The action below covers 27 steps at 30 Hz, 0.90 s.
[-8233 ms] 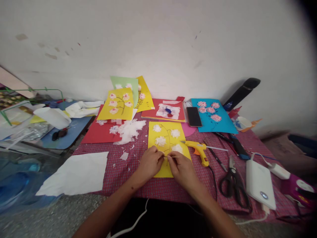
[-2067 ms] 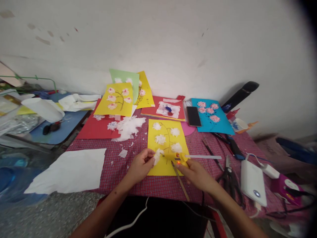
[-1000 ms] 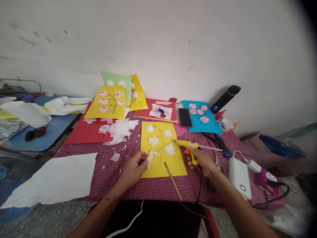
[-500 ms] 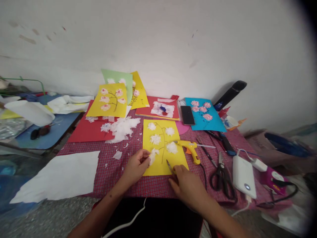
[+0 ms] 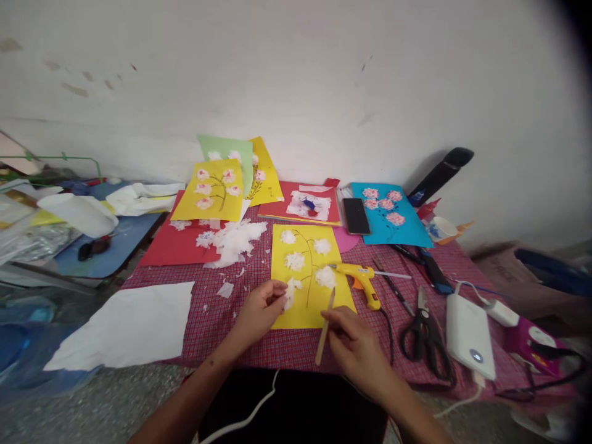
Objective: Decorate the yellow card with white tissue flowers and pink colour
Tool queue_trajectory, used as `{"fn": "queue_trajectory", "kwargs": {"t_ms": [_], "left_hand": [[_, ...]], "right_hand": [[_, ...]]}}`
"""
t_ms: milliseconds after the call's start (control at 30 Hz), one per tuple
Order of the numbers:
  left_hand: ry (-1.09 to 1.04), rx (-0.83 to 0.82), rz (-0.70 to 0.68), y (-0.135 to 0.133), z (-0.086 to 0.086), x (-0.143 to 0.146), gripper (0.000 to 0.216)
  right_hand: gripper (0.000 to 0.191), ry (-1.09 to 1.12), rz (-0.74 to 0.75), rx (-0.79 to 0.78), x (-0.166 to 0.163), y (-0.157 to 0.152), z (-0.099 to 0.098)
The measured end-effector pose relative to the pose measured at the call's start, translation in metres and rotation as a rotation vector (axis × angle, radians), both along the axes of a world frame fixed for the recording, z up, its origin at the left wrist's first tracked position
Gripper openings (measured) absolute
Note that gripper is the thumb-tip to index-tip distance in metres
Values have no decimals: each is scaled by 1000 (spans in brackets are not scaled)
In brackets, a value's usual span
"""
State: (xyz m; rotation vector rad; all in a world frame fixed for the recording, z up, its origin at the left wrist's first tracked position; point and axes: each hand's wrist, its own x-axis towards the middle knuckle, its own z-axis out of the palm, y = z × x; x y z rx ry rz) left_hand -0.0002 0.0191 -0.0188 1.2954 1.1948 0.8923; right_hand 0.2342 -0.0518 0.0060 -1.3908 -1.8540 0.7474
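A yellow sheet (image 5: 296, 317) lies in front of me, with a drawn brown branch and several white crumpled-paper flowers. At its lower left, my left hand (image 5: 261, 308) pinches the edge of one white paper flower (image 5: 291, 292) between thumb and fingertips. My right hand (image 5: 354, 342) holds a slim pale wooden stick (image 5: 325, 330), shaped like a pencil, upright-slanted over the sheet's lower right. Its upper end points towards another white flower. A yellow glue gun (image 5: 365, 280) rests on its side, with its nozzle over the sheet's right edge.
Black scissors (image 5: 423, 339), a white power bank (image 5: 469, 336) and a phone (image 5: 356, 216) lie to the right. Torn white paper (image 5: 238, 240) and a red sheet (image 5: 157, 246) are at left. Finished-looking flower pictures stand behind, including a blue sheet (image 5: 411, 231).
My right hand has turned the stick, so its pale length now slants up from the table edge. My left hand stays at the same flower. The whole view has shifted slightly.
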Motion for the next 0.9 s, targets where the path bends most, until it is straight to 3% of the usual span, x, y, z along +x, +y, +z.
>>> {"fn": "queue_trajectory", "kwargs": {"t_ms": [167,433,600,767,900], "left_hand": [[21,-11,-22,-3,8,3,28],[55,13,-57,-8,9,8,29],[14,-4,-65,-9,9,9,28],[-4,-11,-102,-11,9,9,35],[15,29,-127,-13,6,9,36]], "right_hand": [[9,160,-133,28,-17,1,0],[22,314,-46,42,-35,0,-5],[23,304,-79,9,-35,2,-12],[24,313,-125,-17,-33,3,-6],[41,394,-173,-55,-36,7,-3]]}}
